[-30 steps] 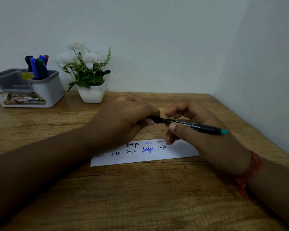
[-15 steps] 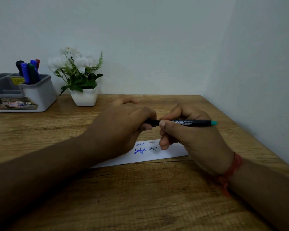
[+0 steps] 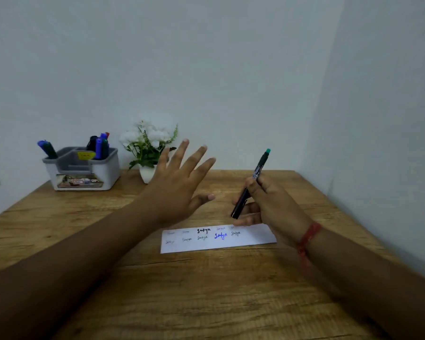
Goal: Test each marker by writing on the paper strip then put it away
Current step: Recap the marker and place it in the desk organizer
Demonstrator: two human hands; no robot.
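My right hand (image 3: 272, 204) grips a thin black marker (image 3: 252, 182) with a teal end, tilted so the teal end points up and away. Its lower end hangs just above the white paper strip (image 3: 253, 239), which lies flat on the wooden table (image 3: 206, 290) and carries several small written words in black, blue and green. My left hand (image 3: 179, 185) hovers over the table left of the marker, fingers spread and straight, holding nothing. A grey and white organiser (image 3: 84, 170) at the back left holds several markers (image 3: 100, 146) upright.
A small white pot with white flowers (image 3: 147, 150) stands against the back wall, right of the organiser and partly behind my left hand. A pale wall runs close along the table's right edge (image 3: 329, 204).
My left hand let go of the marker's end and lifted away with fingers spread. My right hand swung the marker from level to steeply tilted. The camera tipped upward.
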